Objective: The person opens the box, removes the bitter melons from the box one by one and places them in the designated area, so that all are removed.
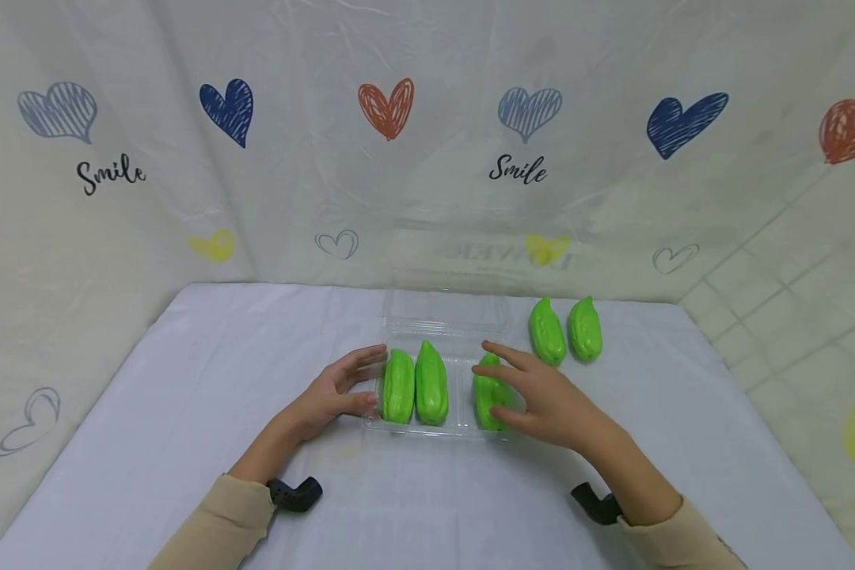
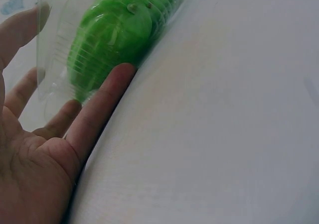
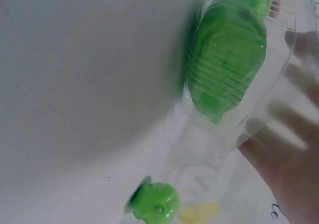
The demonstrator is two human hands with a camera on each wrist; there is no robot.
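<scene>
Fingers apart, the left hand (image 1: 335,393) should steady the clear box (image 1: 460,396) beside it; the right hand (image 1: 550,397), fingers spread, best nudges the green gourd (image 1: 486,398) beneath gently.

vegetables (image 1: 431,385): bright green | box (image 1: 460,396): clear | tablecloth (image 1: 399,507): white | backdrop (image 1: 449,47): off-white; red, blue and yellow hearts (image 1: 386,111) | sleeves (image 1: 217,518): beige

I am in a curtained-off corner, set up like a small recording booth; whether it belongs to a home, office or studio I cannot tell. A pale sheet (image 1: 435,186) hangs behind and along both sides, printed with red, blue and yellow hearts (image 1: 226,115) and the word "Smile" (image 1: 111,172). Mirrored lettering (image 1: 506,252) and tile-like lines (image 1: 782,285) show faintly on it. White cloth (image 1: 413,507) covers the surface (image 1: 256,324), and black devices (image 1: 295,495) sit at my wrists.
</scene>
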